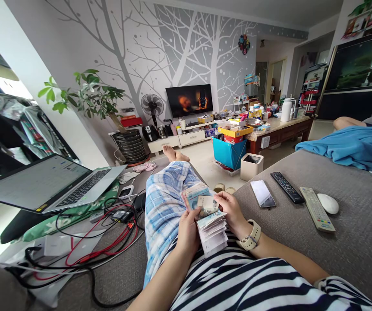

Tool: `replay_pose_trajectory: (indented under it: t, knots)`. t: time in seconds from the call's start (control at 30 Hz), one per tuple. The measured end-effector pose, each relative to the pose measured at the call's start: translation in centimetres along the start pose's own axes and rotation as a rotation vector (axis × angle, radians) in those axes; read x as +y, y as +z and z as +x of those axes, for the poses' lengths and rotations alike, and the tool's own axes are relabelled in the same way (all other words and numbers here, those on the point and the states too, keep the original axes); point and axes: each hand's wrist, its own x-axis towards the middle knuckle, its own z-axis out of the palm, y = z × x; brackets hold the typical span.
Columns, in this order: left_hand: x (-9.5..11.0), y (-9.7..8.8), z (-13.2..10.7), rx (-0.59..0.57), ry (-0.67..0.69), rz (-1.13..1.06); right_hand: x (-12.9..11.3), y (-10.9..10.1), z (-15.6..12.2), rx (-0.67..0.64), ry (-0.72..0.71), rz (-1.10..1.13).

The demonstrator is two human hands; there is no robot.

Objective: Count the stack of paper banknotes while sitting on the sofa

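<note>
Banknotes [208,204], clamped in the grip of left hand [188,226] and right hand [233,211], lay at the latter's nine o'clock.

Banknotes [212,232] in both hands [188,226], over lap. Left of banknotes: cables [89,258] on sofa [279,242]; laptop [85,185] farther left. Right of banknotes, on sofa: phone [263,194], two remotes [286,187], mouse [328,203], in order outward. Beyond banknotes: television [189,101]; bin [251,169] and surface [292,133] beyond, rightward; plant [89,93] beyond, leftward.
</note>
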Motion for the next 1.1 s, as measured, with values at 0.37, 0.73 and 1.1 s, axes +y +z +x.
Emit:
replay_pose_trajectory:
  t: [0.37,0.73,1.1]
  knots:
    - [-0.8,-0.7,1.1,0.005,-0.024,-0.026,-0.2,0.0,-0.3,-0.021,-0.043,-0.027]
    - [-0.9,-0.8,1.1,-0.025,-0.016,-0.037,-0.9,0.3,-0.8,-0.078,-0.037,-0.015]
    - [-0.8,-0.7,1.0,-0.042,-0.01,-0.028,-0.7,0.2,-0.6,-0.101,-0.037,-0.009]
